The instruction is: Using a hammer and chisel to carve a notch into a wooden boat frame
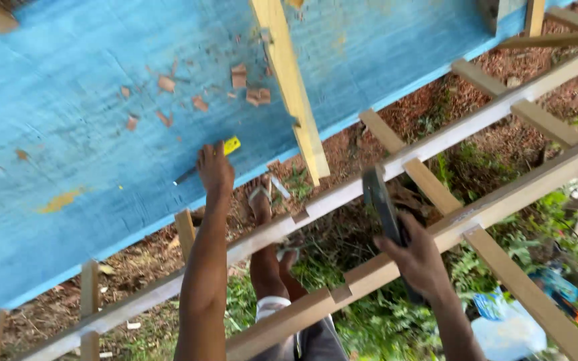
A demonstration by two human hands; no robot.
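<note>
My left hand (214,170) reaches out over the edge of a blue painted board (102,134) and closes over a chisel (231,146). The chisel has a yellow handle, and its metal blade sticks out to the left of the hand. My right hand (419,257) grips the handle of a dark hammer-like tool (377,197), held above a long wooden ladder-like frame (436,234). The frame's rails run from lower left to upper right beneath both arms.
A pale wooden strip (292,87) lies across the blue board, with several wood chips (239,77) beside it. My sandalled foot (260,197) stands on soil and weeds below the frame. A blue tool (556,284) and a white bag (503,331) lie at lower right.
</note>
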